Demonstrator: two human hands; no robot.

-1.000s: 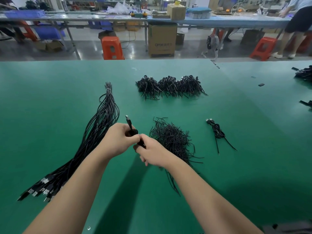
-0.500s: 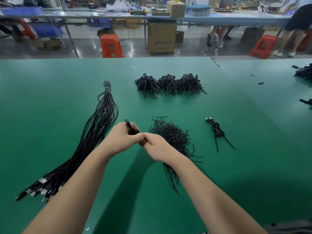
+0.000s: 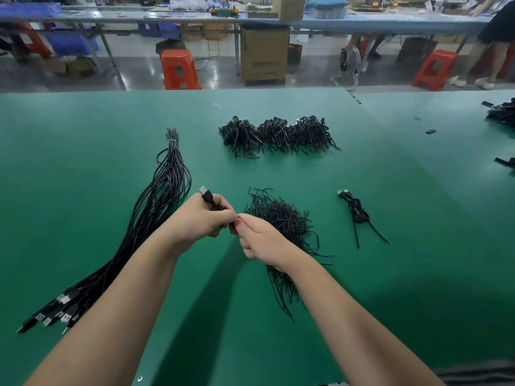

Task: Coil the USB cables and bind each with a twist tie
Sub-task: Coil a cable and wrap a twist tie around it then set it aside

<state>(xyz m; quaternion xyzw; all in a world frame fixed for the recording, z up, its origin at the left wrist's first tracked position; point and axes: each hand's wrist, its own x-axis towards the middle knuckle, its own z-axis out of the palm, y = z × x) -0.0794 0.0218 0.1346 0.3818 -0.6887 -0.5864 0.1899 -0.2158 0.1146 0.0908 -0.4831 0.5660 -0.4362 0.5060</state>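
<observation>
My left hand [image 3: 204,217] grips a coiled black USB cable [image 3: 207,195] above the green table [image 3: 83,140]; its plug sticks up past my fingers. My right hand [image 3: 257,236] pinches something thin and black at the coil, right against my left fingertips; most of the coil is hidden in my hands. A loose heap of black twist ties [image 3: 281,218] lies just behind my right hand. A long bundle of straight USB cables [image 3: 156,207] lies to the left, plugs toward me. One bound cable [image 3: 356,211] lies to the right.
Three piles of bound cables [image 3: 278,135] sit farther back at the centre. More black cables [image 3: 501,112] lie at the right edge. Beyond the table's far edge are orange stools [image 3: 178,69], a cardboard box [image 3: 263,55] and a person at another bench.
My hands have drawn closer together and risen slightly toward the far side. The plug now points more upward. My right fingers have moved up against my left fingertips at the coil.
</observation>
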